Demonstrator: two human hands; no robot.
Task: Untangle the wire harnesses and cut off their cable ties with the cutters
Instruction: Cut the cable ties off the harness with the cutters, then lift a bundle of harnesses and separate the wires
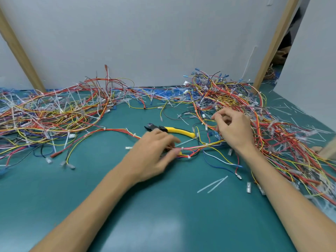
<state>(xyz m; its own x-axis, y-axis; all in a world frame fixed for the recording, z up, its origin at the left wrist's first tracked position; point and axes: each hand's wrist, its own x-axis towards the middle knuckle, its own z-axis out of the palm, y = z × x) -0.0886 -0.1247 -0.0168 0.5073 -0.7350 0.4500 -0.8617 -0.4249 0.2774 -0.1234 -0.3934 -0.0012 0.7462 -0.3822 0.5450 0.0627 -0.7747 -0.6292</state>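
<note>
- The step in hand looked like untangling: one harness (192,147) lay drawn out across the middle of the green mat (163,206), between the left heap (54,113) and the right heap (227,93) of wires.
- The left hand (154,151) lay on that harness, thumb and fingers curled round the red and yellow strands and pinching them against the mat.
- The right hand (232,128) hovered at the near edge of the right heap with its fingers curled; blur hid whether they gripped a wire or only raked among them.
- The cutters (174,130) lay on the mat just beyond the left hand, yellow handles toward the right heap, held by neither hand.
- A white cable tie (182,147) sat on the harness just beside the left fingertips, its tail sticking up, uncut.
- Cut tie tails (212,184) lay loose on the mat nearer the person.
- Judged from this, the harness's right end needed freeing from the heap first; the next move then called for a hand to let go, take up the cutters, and nip the tie without catching the wires under it.
</note>
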